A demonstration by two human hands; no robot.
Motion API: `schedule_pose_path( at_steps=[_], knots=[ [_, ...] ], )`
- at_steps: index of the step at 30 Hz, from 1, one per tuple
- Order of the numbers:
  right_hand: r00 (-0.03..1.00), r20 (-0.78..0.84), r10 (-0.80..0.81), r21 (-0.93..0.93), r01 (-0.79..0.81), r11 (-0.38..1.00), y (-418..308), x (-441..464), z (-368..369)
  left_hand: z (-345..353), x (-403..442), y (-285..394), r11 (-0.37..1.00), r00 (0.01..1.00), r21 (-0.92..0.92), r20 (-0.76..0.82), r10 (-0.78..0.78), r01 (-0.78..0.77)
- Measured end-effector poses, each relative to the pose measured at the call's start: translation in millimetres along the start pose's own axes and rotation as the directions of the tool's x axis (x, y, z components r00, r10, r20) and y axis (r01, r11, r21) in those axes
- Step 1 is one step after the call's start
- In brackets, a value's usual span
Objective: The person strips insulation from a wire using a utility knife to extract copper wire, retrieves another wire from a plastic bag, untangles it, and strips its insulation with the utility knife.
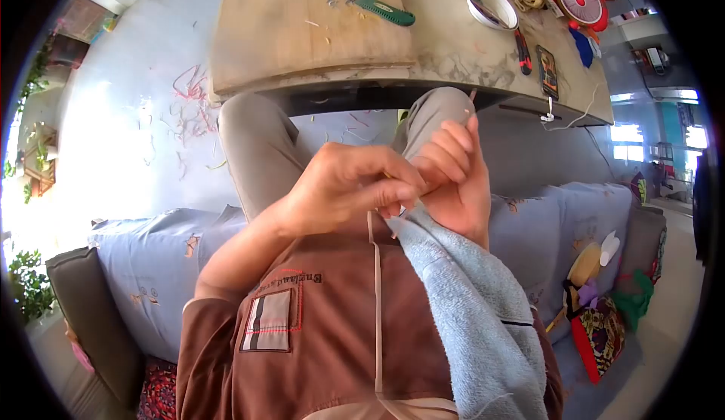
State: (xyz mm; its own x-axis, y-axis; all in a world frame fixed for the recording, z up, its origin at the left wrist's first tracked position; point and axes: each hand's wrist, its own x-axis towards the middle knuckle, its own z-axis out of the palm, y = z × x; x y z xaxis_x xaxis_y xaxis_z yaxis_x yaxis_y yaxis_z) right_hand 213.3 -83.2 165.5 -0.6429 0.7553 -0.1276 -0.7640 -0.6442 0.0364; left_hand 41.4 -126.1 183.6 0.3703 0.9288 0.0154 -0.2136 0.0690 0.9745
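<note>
Near the middle of the view, my left hand point(355, 186) is closed in a pinch, thumb against fingers, beside the palm of my other hand. What it pinches is too small to make out. Touching it on the right is my right hand point(457, 182), palm turned up and fingers curled; anything inside them is hidden. A light blue towel point(476, 307) hangs below my right hand and covers that forearm. Both hands are above my lap, in front of the brown shirt point(340, 322).
Ahead stands a table point(453, 65) with a green-handled cutter point(385, 11), a white bowl point(491, 6), a red-black tool point(522, 52), a phone point(547, 71) and a red round object point(581, 1). Scraps point(189, 107) litter the floor. Blue cloth covers the sofa point(151, 269).
</note>
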Motion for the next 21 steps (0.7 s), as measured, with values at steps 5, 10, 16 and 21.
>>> schedule_pose_path(
  at_steps=[5, 10, 16, 21],
  knots=[
    [0.912, -0.048, -0.407, -0.896, 0.141, 0.422, -2.3, 1.6, -18.0, 3.8, 0.5, -11.5, 0.976, 0.915, -0.198, -0.402, 0.006, -0.094],
    [0.660, 0.704, -0.261, -0.651, 0.453, -0.610, 4.6, -6.0, -12.9, 12.5, 4.3, -17.2, 0.956, 0.860, -0.252, -0.510, 0.004, -0.153],
    [0.666, 0.652, -0.361, -0.742, 0.466, -0.481, 9.9, -0.6, -1.7, 17.8, 7.8, -17.7, 0.971, 0.913, -0.195, -0.406, 0.046, -0.136],
    [0.825, 0.377, -0.421, -0.921, 0.383, -0.074, 8.7, -2.0, -1.0, 13.7, 9.9, -13.0, 0.960, 0.926, -0.257, -0.378, 0.003, -0.108]
  ],
)
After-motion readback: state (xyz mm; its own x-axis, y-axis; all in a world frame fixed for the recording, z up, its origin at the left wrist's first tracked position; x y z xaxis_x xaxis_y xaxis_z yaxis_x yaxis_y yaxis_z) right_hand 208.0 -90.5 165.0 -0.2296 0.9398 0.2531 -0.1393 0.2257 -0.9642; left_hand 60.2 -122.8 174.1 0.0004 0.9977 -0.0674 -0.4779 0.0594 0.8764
